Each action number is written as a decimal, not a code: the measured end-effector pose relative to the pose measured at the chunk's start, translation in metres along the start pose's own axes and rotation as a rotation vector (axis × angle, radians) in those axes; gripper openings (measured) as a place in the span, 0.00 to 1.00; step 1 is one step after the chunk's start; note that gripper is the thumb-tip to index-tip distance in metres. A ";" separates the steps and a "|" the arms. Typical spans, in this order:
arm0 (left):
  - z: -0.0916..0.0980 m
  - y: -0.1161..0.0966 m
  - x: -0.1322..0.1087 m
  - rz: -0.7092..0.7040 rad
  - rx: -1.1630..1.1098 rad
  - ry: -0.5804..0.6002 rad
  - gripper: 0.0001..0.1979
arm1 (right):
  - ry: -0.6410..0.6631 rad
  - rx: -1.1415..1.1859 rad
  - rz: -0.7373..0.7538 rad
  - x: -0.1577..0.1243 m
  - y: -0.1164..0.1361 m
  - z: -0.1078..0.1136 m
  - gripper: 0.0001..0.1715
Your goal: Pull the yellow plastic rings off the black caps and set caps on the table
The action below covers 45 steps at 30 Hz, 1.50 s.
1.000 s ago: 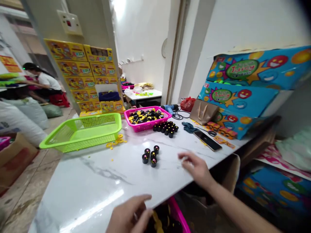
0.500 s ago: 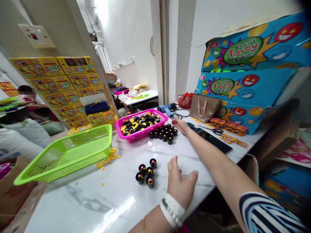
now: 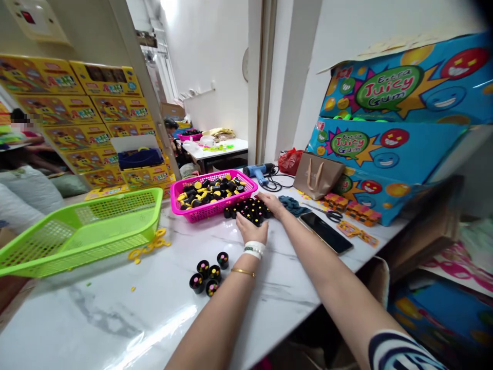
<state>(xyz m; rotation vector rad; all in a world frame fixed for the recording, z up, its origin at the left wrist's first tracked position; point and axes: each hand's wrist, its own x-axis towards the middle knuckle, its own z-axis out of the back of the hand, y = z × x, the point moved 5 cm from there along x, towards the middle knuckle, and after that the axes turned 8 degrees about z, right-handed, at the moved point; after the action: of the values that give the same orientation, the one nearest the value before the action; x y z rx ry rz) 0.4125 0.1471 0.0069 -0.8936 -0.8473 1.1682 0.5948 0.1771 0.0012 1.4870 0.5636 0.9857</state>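
Note:
A cluster of small black cups (image 3: 254, 207) with coloured bits on top stands on the marble-patterned table. My left hand (image 3: 252, 229) is at the near side of this cluster, fingers stretched out and thumb apart. Along the right side of the same cups lies my right hand (image 3: 270, 204), its fingers extended; neither hand is closed round a single cup. Several more black cups (image 3: 214, 272) with pink, yellow and green bits inside stand nearer me, left of my left forearm. Behind the cluster is a pink basket (image 3: 200, 211) full of black and yellow pieces.
An empty lime-green basket (image 3: 127, 241) stands left, with yellow rings (image 3: 154, 241) beside it. Rightward lie a phone (image 3: 326, 232), scissors (image 3: 334, 215), a dark cloth (image 3: 293, 204) and a blue heat gun (image 3: 260, 172). Blue gum boxes (image 3: 385, 149) are stacked behind a paper bag (image 3: 316, 174).
My left hand has reached forward from the near table to the clustered cups. My right hand has come in against their right side. The view has shifted slightly.

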 end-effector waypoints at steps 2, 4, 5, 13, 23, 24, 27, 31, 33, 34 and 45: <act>-0.001 0.000 0.004 0.023 0.008 -0.016 0.49 | 0.002 -0.027 -0.001 -0.005 0.000 -0.001 0.31; -0.003 0.001 0.005 0.039 0.019 -0.034 0.48 | -0.007 -0.045 0.003 -0.010 0.000 -0.001 0.31; -0.004 0.001 0.006 0.043 0.025 -0.044 0.47 | -0.013 -0.052 0.008 -0.013 0.000 -0.001 0.31; -0.010 -0.001 0.011 0.026 0.042 -0.062 0.43 | 0.020 -0.078 0.065 -0.035 0.009 -0.004 0.29; -0.007 0.004 -0.005 0.000 0.069 -0.020 0.40 | 0.028 -0.056 0.033 -0.055 0.007 -0.006 0.23; -0.006 0.004 -0.005 0.004 0.065 -0.020 0.38 | 0.022 -0.054 0.029 -0.057 0.007 -0.006 0.23; -0.007 0.001 -0.003 0.020 0.036 -0.009 0.33 | 0.005 -0.057 0.028 -0.063 0.009 -0.007 0.23; -0.002 -0.007 -0.006 0.050 -0.005 -0.005 0.36 | -0.006 -0.072 0.037 -0.065 0.011 -0.006 0.24; 0.008 -0.008 -0.019 0.054 -0.003 -0.005 0.42 | 0.006 -0.072 0.039 -0.066 0.012 -0.004 0.24; 0.015 -0.010 -0.029 0.019 0.006 0.013 0.44 | 0.016 -0.069 0.036 -0.067 0.013 -0.003 0.24; 0.038 -0.034 -0.042 -0.065 0.076 0.074 0.41 | -0.017 -0.074 0.106 -0.068 0.015 -0.005 0.23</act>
<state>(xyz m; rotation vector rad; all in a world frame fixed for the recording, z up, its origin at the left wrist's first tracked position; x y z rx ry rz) 0.3830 0.1061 0.0497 -0.8357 -0.7616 1.0969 0.5520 0.1215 -0.0020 1.4701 0.4351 1.0647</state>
